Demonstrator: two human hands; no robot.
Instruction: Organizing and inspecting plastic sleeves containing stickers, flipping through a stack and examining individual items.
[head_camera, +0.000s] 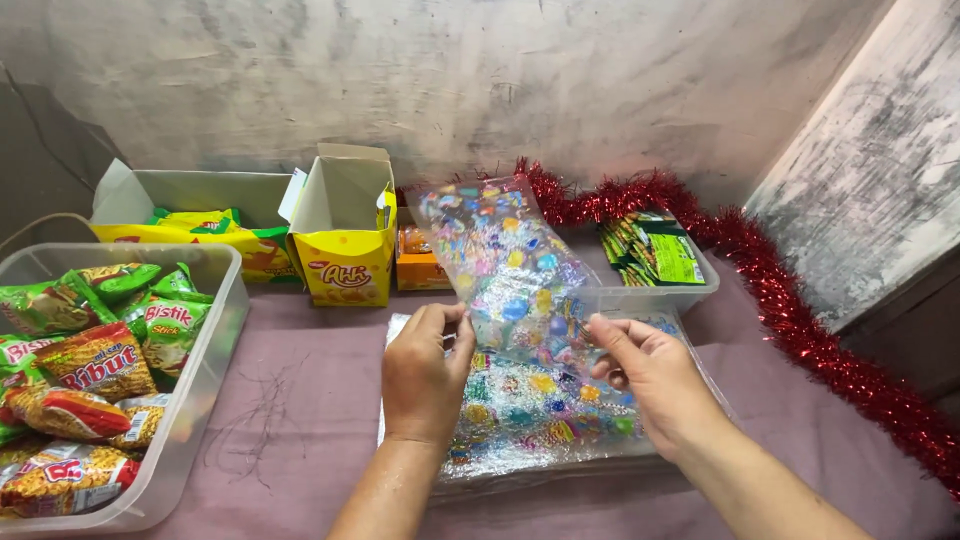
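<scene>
My left hand (425, 372) and my right hand (650, 375) together hold up a clear plastic sheet of small colourful candies (505, 262), pinching its lower corners so it stands tilted above the table. Beneath it lies a flat stack of similar candy sheets (530, 420) on the mauve tablecloth (300, 400). Both hands hover over this stack.
A clear plastic tub (195, 400) of snack packets stands at the left. Behind are an open cardboard box (190, 215), a yellow open carton (345, 245), an orange box (415, 265) and a clear tray of green sachets (655, 262). Red tinsel (800, 320) runs along the right edge.
</scene>
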